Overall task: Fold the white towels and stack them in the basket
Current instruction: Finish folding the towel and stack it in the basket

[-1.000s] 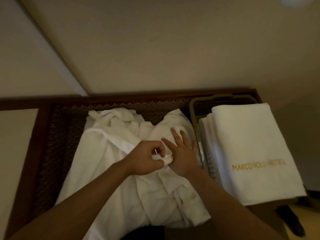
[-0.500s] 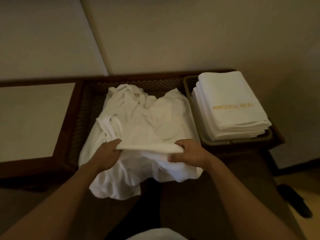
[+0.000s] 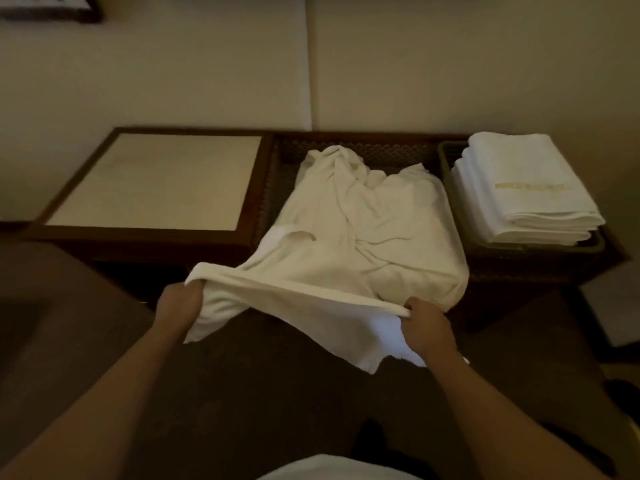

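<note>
A crumpled heap of white towels [image 3: 363, 223] lies on the dark wooden bench. My left hand [image 3: 178, 303] grips one corner of a white towel [image 3: 304, 303] and my right hand [image 3: 424, 327] grips the other end. The towel's edge is stretched between them, off the front of the bench, with the rest still trailing onto the heap. At the right a dark basket [image 3: 450, 174] holds a stack of folded white towels [image 3: 526, 195], the top one with gold lettering.
The dark wooden bench [image 3: 270, 188] stands against a pale wall. Its left part has a light inset panel [image 3: 156, 181]. Dark floor lies in front of it. A dark shoe-like object [image 3: 623, 389] sits at the far right on the floor.
Both hands have pulled a towel edge out of the heap toward me and spread apart, stretching it. The view has backed away from the bench.
</note>
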`<state>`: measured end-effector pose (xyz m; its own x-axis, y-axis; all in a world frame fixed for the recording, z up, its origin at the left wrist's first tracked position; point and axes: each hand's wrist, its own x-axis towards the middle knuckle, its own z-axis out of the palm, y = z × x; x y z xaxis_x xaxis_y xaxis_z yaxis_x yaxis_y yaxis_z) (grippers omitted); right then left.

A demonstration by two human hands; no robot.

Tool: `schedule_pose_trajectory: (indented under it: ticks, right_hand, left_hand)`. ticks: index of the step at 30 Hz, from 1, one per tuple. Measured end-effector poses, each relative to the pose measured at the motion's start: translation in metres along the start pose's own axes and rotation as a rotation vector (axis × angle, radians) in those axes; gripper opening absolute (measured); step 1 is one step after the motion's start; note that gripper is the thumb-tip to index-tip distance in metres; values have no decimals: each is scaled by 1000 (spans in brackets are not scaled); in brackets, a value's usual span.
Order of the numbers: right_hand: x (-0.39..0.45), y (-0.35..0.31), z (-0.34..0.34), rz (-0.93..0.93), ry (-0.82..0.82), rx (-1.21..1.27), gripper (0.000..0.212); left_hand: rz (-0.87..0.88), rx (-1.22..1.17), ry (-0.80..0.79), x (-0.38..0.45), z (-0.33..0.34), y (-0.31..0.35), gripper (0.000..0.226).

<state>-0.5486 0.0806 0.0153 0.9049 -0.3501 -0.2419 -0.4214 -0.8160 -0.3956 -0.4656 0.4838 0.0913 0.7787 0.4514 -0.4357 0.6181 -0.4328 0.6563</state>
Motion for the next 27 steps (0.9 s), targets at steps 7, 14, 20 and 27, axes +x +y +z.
schedule_pose_trajectory:
  ticks: [7,14,20,27]
  right_hand:
    - [-96,-156,58,-36,-159,381,12]
    - [-209,-331,99,-267,-283,635,30]
    - [-239,-346,89,-453,-474,866,49]
    - [-234,-363,71,-629,-303,653,28]
  left_hand:
    - [-238,-183,24,-16,-134,-89,54]
    - [379,157,-169,-60,-188,-120,12]
    - [541,99,-191,-63,-204,-111,5]
    - [696,104,-491,-51,-222,-147,28]
